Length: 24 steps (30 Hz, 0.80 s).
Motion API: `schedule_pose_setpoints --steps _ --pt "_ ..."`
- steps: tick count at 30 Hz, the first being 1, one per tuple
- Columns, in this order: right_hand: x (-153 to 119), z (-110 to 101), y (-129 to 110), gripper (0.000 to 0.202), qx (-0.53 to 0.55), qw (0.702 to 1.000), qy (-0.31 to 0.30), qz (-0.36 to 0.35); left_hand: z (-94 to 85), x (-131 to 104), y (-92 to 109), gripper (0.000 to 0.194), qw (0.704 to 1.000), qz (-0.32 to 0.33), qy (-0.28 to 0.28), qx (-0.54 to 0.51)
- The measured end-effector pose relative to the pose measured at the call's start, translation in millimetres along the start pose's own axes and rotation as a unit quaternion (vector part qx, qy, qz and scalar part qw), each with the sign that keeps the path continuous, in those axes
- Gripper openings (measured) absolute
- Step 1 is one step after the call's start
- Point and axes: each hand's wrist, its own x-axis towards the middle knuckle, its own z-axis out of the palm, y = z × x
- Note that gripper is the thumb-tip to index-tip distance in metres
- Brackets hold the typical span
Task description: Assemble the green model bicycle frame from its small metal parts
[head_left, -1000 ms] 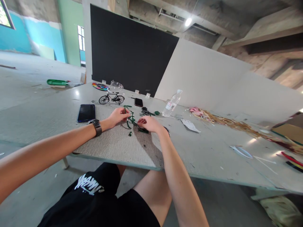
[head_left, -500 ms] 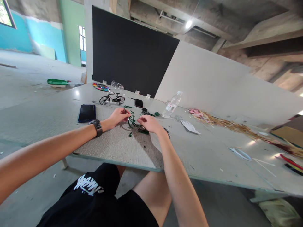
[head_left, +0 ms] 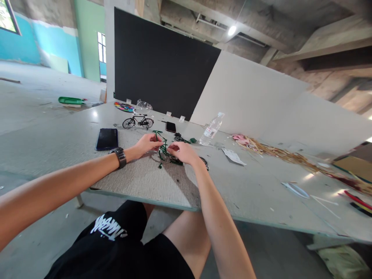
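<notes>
The green model frame [head_left: 164, 148] looks smooth, the tabletop [head_left: 136, 181] beneath it rough and finely ribbed. The bottle [head_left: 210, 131] is clear, shiny plastic; the wristwatch [head_left: 120, 157], dark metal; the shorts [head_left: 168, 257], matt cloth.

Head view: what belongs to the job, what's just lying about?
Likely work: green thin-tubed model bicycle frame between left hand and right hand; small green piece; dark wheel-like ring.

Likely lying about: dark rectangular smartphone; clear plastic bottle; white paper sheet.

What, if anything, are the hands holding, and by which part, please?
The left hand pinches the green model bicycle frame around mid-height, on its left side; the right hand is close on the right, but whether it grips anything cannot be told.
</notes>
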Motion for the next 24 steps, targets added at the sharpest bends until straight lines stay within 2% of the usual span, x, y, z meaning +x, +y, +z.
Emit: schedule_pose_setpoints --steps 10,24 --pt "0.4 2.6 -1.3 0.022 -0.004 1.000 -0.008 0.012 -1.3 0.1 -2.2 0.023 0.999 0.011 -0.025 0.035" --pt "3.6 5.8 3.0 0.018 -0.011 1.000 -0.018 0.012 0.6 -5.5 5.2 0.019 0.993 0.012 -0.070 0.097"
